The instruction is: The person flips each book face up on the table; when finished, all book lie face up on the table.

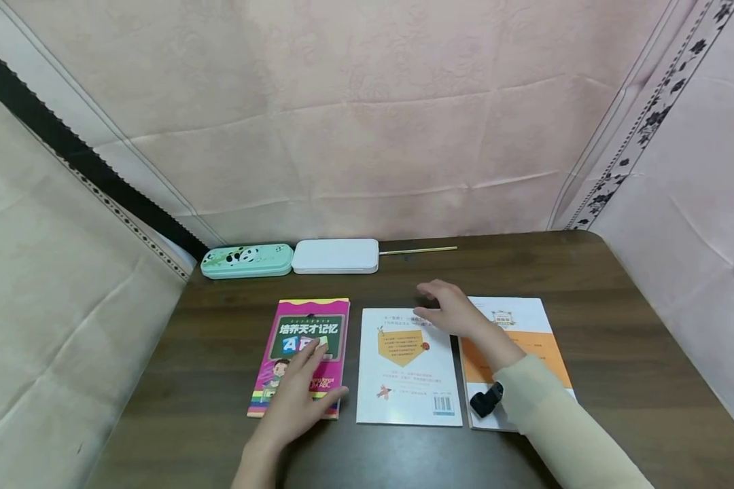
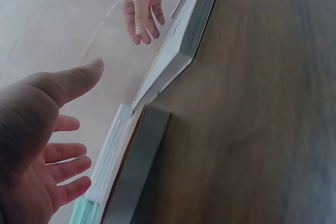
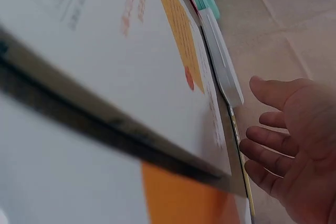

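A pink book (image 1: pixel 281 353) with Chinese lettering lies at the left of the row. My left hand (image 1: pixel 296 397) is over its lower part, fingers extended and thumb spread, holding nothing; contact with the cover cannot be told. In the middle is a white book (image 1: pixel 406 387) with a yellow panel and a barcode. Over that book's upper right corner hovers my right hand (image 1: pixel 452 312), its fingers loosely bent and grasping nothing. The right forearm crosses an orange and white book (image 1: pixel 535 339), hiding part of it. The right wrist view shows the right hand (image 3: pixel 304 140) with fingers apart.
Behind the books, along the back of the brown table (image 1: pixel 599 305), sit a mint green panda case (image 1: pixel 247 261) and a white case (image 1: pixel 335 257). A thin gold-coloured stick (image 1: pixel 418 250) extends right from the white case. Pale cloth (image 1: pixel 367 136) hangs around the table.
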Motion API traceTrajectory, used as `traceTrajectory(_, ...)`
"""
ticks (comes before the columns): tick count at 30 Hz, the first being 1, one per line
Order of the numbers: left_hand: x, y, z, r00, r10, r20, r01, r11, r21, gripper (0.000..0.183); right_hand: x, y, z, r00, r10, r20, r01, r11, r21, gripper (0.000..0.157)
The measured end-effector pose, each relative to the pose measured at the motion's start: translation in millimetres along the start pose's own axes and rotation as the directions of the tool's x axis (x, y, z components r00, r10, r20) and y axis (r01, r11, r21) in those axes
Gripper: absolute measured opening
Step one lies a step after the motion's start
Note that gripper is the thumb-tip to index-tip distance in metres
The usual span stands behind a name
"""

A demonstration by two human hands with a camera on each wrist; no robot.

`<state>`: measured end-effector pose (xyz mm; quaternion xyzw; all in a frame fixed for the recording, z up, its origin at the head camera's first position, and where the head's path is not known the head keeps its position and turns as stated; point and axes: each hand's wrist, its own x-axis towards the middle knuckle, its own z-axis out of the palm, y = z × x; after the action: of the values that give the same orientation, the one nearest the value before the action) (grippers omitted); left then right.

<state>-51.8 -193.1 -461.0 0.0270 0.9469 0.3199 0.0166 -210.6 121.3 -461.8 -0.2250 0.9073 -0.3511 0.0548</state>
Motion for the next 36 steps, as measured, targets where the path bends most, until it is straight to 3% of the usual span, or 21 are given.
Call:
traceTrajectory(13, 9.3, 16.9, 17.3, 0.991, 0.098, 0.09, -0.098, 0.995, -0.003, 0.083, -23, 18, -11.1, 0.998, 0.059, 0.005, -0.058, 0.997, -0.041, 0.056)
traceTrajectory(20, 6.2, 28.8, 25.7, 0.975, 0.15, 0.164, -0.148, 0.989, -0.026, 0.079, -26, 21, -13.5, 0.999, 0.036, 0.039, -0.032, 0.996, -0.081, 0.049)
traceTrajectory(27, -2.0, 36.1, 38.2, 0.948, 0.134, 0.289, -0.12, 0.991, -0.065, 0.088, -28, 21, -15.0, 0.995, 0.027, 0.098, -0.015, 0.993, -0.119, 0.046)
traceTrajectory(36, -5.4, 35.8, 44.8, 0.944, 0.094, 0.317, -0.08, 0.995, -0.058, 0.089, -29, 23, -14.7, 0.993, 0.045, 0.113, -0.03, 0.991, -0.127, 0.049)
